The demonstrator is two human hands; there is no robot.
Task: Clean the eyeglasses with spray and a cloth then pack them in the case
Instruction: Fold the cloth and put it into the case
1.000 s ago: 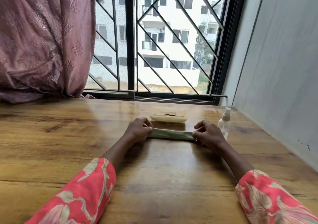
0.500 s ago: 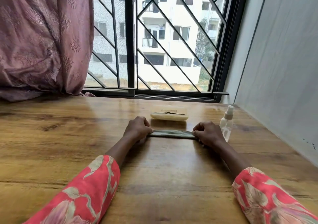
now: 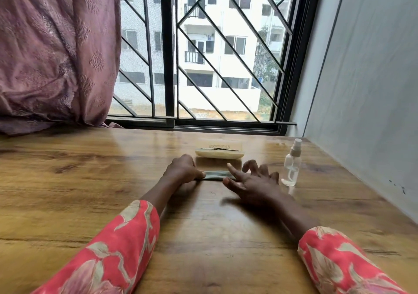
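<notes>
The left hand (image 3: pixel 183 169) lay on the wooden table (image 3: pixel 79 180) with its fingers curled in, and it held down the left end of a thin, folded green cloth (image 3: pixel 214 175). The thumb of that hand pressed on the cloth's end. The cloth lay flat on the table in a long strip that ran from one hand to the other. The right hand (image 3: pixel 251 184) was spread out, with its fingers apart and mostly straight. It held nothing. One long finger pointed across the right end of the cloth, but the hand looked a bit blurry, so it was hard to tell if that finger touched the cloth or was just over it. The other fingers of the right hand were lifted and bent a little. Just behind the cloth, near the window, sat a pale cream glasses case (image 3: pixel 219 153). A dark line ran along its top, and it was too small to tell what that line was. A small clear spray bottle (image 3: pixel 291 167) with a pale cap stood upright just to the right of the right hand, apart from it. Both arms wore red sleeves (image 3: pixel 113 255) with a flower print. A pink curtain (image 3: pixel 56 52) hung at the left, and a window with black bars (image 3: pixel 203 56) was at the back of the table.
</notes>
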